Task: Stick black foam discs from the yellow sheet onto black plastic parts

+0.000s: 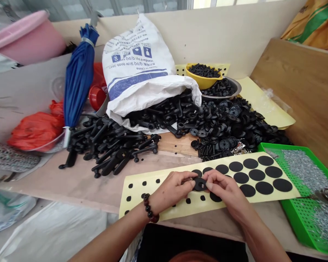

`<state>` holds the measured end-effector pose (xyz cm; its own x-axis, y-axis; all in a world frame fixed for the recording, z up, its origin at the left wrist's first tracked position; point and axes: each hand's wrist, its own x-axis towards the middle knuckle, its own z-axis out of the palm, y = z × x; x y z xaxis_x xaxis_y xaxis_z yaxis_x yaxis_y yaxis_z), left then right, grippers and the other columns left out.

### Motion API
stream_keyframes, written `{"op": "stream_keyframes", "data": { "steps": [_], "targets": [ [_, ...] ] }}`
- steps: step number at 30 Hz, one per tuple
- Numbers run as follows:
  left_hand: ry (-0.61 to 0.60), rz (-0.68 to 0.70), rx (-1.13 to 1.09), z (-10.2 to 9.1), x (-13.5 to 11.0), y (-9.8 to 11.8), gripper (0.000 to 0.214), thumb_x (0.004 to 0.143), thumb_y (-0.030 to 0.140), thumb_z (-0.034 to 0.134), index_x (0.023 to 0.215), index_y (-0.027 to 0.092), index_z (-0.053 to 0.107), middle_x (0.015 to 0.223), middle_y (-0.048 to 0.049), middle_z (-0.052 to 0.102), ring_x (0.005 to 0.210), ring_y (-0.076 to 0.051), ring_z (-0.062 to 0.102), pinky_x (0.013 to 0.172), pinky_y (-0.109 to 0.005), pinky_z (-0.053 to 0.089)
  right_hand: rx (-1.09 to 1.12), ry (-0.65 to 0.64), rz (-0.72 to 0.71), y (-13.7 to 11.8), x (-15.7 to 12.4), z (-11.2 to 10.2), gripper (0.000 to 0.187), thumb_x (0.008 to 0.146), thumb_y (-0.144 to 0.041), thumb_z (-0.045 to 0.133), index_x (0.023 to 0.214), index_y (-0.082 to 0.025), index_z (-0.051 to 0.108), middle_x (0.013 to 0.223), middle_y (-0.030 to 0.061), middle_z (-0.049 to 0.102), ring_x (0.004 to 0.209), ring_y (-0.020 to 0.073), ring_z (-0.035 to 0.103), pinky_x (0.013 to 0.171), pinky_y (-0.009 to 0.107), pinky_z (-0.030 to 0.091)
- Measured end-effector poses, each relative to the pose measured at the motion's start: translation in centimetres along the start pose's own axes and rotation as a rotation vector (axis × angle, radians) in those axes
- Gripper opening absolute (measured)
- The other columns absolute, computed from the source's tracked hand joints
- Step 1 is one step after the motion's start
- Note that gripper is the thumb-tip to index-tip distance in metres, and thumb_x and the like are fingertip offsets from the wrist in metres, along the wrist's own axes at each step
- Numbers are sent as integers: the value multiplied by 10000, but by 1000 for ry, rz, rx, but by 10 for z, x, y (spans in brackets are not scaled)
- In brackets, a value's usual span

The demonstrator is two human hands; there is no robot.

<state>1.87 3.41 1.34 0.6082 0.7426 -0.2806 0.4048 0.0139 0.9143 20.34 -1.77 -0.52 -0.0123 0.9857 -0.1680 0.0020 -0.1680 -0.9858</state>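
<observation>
A white woven sack (138,69) spills black plastic parts (112,145) at far left of centre; beyond it, a yellow bowl (203,77) holds black screws. Nearer, the left hand (171,191) and right hand (222,189) pinch a black holed disc (199,184) between their fingers (190,176), over a yellow sheet (142,182) of black dots. At right, a green perforated tray (289,203) holds silvery screws (303,169).

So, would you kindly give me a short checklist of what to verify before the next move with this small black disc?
1. Black disc pinched by both the left hand and the right hand: ok.
2. Disc's square hole free of fingers: ok.
3. Yellow backing sheet lying flat: ok.
4. Large black round pads in place on the sheet: ok.
5. Sheet's right corner clear of the green tray: not ok, it overlaps the tray.
6. Disc's underside clean: cannot tell, it is hidden.
</observation>
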Motion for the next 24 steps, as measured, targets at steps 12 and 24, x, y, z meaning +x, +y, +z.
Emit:
{"op": "stream_keyframes", "data": {
  "steps": [12,24],
  "targets": [
    [218,103,59,15,-9,-7,280,817,293,566,1040,159,670,858,-36,698,763,-177,614,688,-232,456,-123,30,-81,-1,-6,4,193,773,-295,595,614,-194,552,788,33,553,707,164,494,586,261,396],
    [311,118,-35,12,-24,-5,260,817,286,561,1019,153,658,775,-20,692,639,-140,597,590,-210,471,346,114,137,1,-14,8,349,762,-461,637,986,-195,677,965,93,672,750,185,603,706,343,513]
  ]
}}
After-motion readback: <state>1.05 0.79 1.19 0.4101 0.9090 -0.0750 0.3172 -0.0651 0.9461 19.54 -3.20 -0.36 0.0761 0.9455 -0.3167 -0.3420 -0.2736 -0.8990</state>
